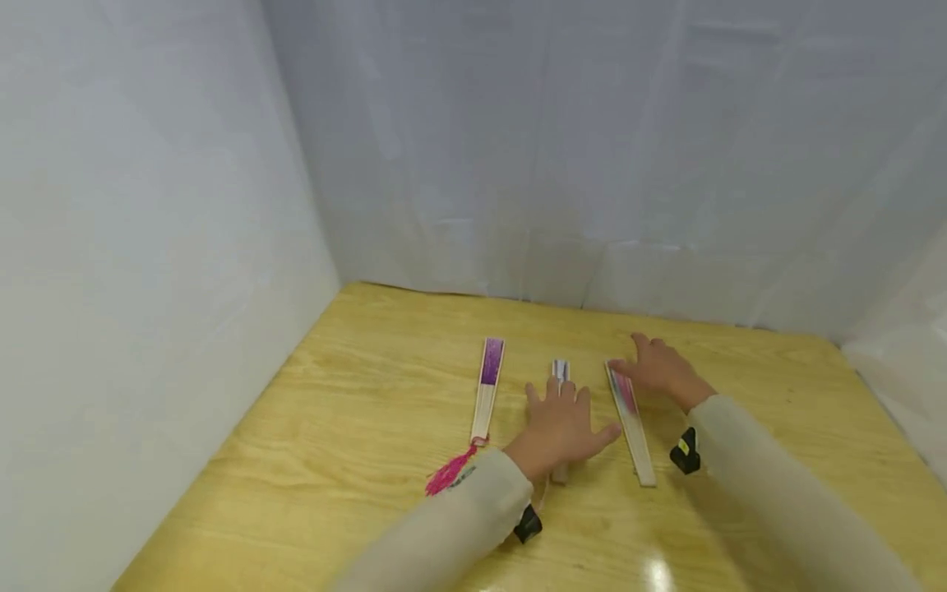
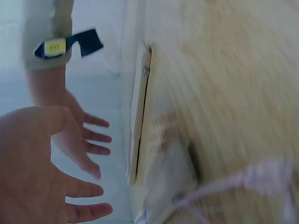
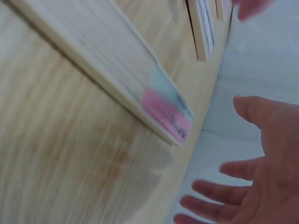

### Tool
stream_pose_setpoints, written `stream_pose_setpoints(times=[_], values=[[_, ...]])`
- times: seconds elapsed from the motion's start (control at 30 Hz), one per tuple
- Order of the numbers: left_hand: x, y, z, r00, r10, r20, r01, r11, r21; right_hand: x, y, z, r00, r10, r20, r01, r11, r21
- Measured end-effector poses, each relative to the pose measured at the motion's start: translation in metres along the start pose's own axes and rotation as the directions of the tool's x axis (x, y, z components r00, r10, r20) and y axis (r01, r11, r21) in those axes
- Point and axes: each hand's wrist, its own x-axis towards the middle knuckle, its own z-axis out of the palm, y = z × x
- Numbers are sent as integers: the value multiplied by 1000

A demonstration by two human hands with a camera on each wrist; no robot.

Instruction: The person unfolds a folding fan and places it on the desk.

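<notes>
Three folded hand fans lie on the wooden table. The left one is a purple fan (image 1: 490,374) with a pink tassel (image 1: 451,473). My left hand (image 1: 560,429) hovers with spread fingers over the middle fan (image 1: 561,369), hiding much of it; a pale tassel (image 2: 266,176) trails from that fan in the left wrist view. On the right lies a pink and blue fan (image 1: 635,432), its printed end (image 3: 166,114) large in the right wrist view. My right hand (image 1: 661,370) is beside that end, fingers apart, holding nothing.
The table (image 1: 333,427) meets a white sheeted wall (image 1: 555,164) at the back. Another white wall (image 1: 148,247) stands along the left, and one more at the right edge. Black wrist cameras (image 1: 686,452) hang under both sleeves.
</notes>
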Motion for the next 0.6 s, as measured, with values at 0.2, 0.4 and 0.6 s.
stream_pose_setpoints(times=[0.2,0.4,0.6], values=[[1,30,7,1000,-6,7,6,997,71,6,5,-8,997,-3,71,1,1000,22],[7,53,14,1000,0,7,-1,993,117,12,8,-11,996,-6,86,5,1000,12],[7,61,19,999,-42,28,35,977,209,23,12,-2,989,29,142,-31,999,12]])
